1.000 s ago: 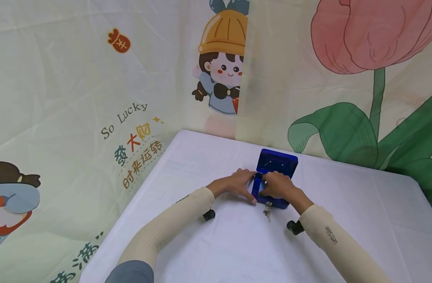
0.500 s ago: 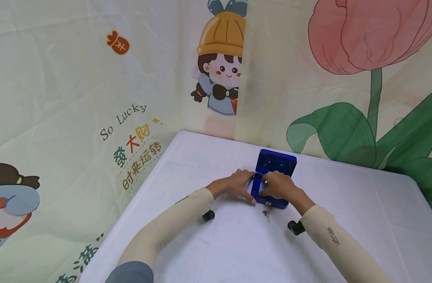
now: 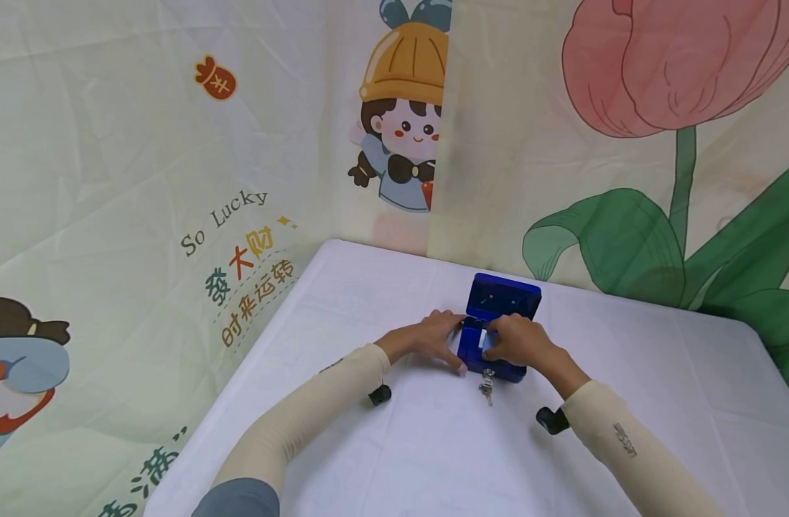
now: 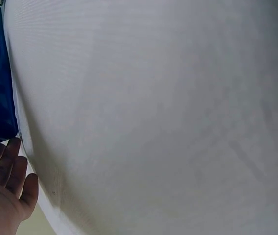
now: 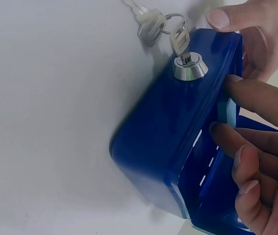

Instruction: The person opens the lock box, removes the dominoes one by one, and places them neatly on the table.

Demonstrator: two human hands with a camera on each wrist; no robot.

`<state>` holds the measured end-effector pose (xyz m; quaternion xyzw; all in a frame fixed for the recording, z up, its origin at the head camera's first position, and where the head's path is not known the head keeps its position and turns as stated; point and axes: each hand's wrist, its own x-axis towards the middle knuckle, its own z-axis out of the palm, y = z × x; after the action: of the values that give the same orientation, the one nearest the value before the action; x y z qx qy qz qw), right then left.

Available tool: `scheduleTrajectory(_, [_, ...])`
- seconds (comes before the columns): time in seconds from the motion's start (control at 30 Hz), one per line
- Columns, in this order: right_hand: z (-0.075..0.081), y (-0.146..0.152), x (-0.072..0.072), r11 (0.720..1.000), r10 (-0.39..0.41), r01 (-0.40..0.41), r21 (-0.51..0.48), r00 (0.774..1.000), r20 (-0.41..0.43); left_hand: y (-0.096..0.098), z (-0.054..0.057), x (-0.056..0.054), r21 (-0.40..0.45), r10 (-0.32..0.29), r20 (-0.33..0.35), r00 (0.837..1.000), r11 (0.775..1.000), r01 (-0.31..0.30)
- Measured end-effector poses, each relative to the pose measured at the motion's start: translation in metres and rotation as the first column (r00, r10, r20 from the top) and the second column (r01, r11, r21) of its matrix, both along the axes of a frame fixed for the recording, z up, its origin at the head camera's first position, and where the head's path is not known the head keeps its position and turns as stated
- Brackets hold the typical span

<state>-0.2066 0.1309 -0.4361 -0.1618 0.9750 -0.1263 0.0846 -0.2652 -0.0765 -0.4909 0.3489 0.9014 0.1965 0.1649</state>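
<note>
A blue metal cash box (image 3: 468, 350) stands on the table with its lid (image 3: 505, 296) raised. My left hand (image 3: 435, 339) spans the box's left end, thumb at the front corner and fingers toward the back; it grips the box. My right hand (image 3: 518, 340) reaches inside. In the right wrist view, its thumb and forefinger pinch a pale blue flat thing (image 5: 227, 111), mostly hidden, kind unclear. The other fingers curl over the rim. A key (image 5: 180, 43) sits in the front lock (image 5: 190, 68), with more keys (image 5: 151, 27) hanging from its ring.
A white cloth covers the table (image 3: 420, 445), whose far edge meets a printed backdrop (image 3: 484, 179). Black wrist cameras (image 3: 380, 394) hang below both sleeves. The raised lid stands behind my right hand.
My right hand has shifted slightly right inside the box, baring more of the white and pale blue thing by its fingers. The left hand and box stay put.
</note>
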Motion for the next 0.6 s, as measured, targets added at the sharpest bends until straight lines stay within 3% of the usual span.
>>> scheduleTrajectory(0.6, [0.009,0.016,0.008,1.0,-0.021,0.021,0.001,1.0,0.023,0.001,-0.002,0.0,0.007,0.006,-0.004,1.0,1.0,-0.006])
